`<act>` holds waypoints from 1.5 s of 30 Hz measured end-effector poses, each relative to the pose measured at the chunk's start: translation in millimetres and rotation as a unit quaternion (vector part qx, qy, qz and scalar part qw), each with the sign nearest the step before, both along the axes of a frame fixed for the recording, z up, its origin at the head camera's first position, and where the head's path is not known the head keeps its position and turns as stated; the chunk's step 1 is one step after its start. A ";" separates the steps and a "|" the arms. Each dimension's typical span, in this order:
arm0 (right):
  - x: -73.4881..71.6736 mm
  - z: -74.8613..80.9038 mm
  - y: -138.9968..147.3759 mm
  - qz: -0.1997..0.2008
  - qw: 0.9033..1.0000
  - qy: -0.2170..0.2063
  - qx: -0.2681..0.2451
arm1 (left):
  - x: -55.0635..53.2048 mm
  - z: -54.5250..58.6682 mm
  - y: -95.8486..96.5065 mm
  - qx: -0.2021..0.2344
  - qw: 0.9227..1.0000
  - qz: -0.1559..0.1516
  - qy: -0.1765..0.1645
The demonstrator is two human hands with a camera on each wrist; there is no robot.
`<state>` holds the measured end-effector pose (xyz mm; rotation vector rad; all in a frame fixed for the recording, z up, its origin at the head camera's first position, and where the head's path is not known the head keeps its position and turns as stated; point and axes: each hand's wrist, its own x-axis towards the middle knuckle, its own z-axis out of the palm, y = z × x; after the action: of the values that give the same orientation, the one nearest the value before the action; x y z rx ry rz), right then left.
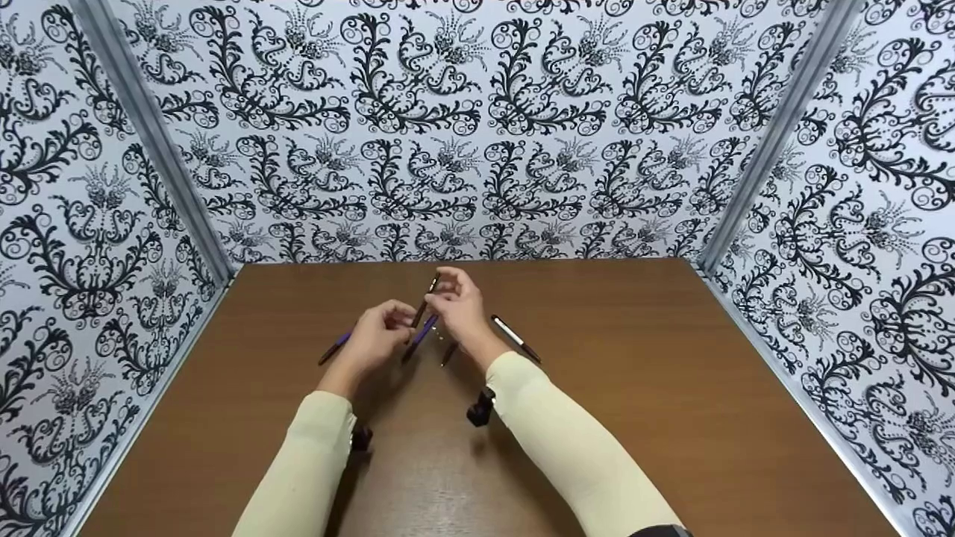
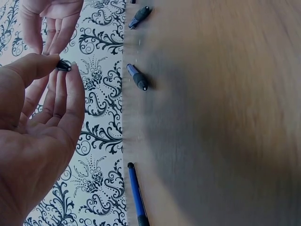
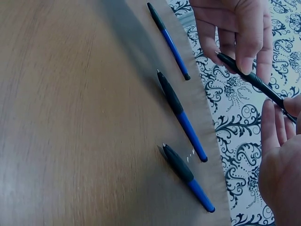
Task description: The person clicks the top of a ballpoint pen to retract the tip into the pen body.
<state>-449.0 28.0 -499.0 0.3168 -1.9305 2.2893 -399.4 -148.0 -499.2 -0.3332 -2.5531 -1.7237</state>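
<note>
A black pen (image 1: 424, 304) is held in the air between my two hands. My left hand (image 1: 371, 339) pinches it near its tip, between thumb and fingers. The right hand (image 1: 461, 312) grips the other end, higher up. In the right wrist view the black pen (image 3: 256, 81) slants down to the right, its tip at my left fingers. Below the hands, blue pens with black grips lie on the table: one left (image 3: 169, 42), one in the middle (image 3: 181, 113) and one nearer my right arm (image 3: 188, 176). That last pen is partly hidden by my right wrist in the head view.
A white and black pen (image 1: 515, 338) lies right of my right wrist. The brown wooden table (image 1: 634, 418) is enclosed by walls (image 1: 477, 149) with a black floral pattern. Grey metal posts (image 1: 153, 138) stand at the corners.
</note>
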 end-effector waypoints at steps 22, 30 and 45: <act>4.5 6.6 -0.3 -0.014 1.000 0.009 0.023 | 2.0 0.8 7.9 -0.004 1.000 -0.003 0.015; 3.9 5.6 0.1 -0.021 0.999 0.022 0.033 | 1.3 2.6 8.3 -0.022 1.000 0.008 0.012; 4.0 7.2 2.3 -0.021 1.000 0.013 0.016 | -0.2 0.6 11.7 -0.009 1.000 0.006 0.026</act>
<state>-445.0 30.3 -491.8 0.3061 -1.9437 2.2200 -399.6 -136.2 -498.6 -0.3568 -2.5299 -1.6663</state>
